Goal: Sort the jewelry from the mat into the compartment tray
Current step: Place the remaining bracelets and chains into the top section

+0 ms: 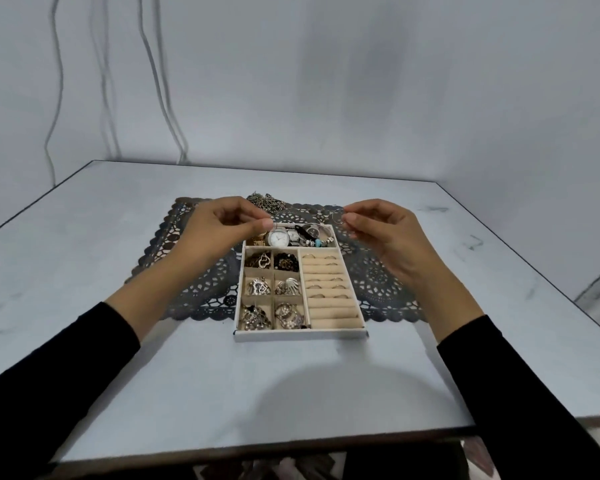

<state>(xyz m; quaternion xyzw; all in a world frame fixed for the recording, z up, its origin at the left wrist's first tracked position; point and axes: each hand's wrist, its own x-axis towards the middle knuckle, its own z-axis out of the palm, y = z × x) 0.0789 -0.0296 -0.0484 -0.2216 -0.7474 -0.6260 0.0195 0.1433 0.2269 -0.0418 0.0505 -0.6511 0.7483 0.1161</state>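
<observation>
Black sleeves (pixel 59 368) frame the compartment tray (pixel 300 336) on the lace mat (pixel 381 282). Right hand (pixel 385 233) pinches a thin hoop (pixel 339 216); left hand's (pixel 219 226) fingertips are pinched together, contents unclear. Risk: hoop slips or snags the chain pile (pixel 265 201) behind the tray.

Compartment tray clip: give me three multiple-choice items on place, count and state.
1. Where do the watches lie in the tray?
A. far long compartment
B. ring rolls
C. near left square

2. How many small square compartments are there?
A. four
B. six
C. nine

3. What does the right hand hold?
A. nothing
B. a watch
C. a thin hoop

Answers: 1 A, the dials sit along the far edge. 2 B, two columns of three. 3 C, the hoop hangs from its pinch grip above the lace mat.
</observation>
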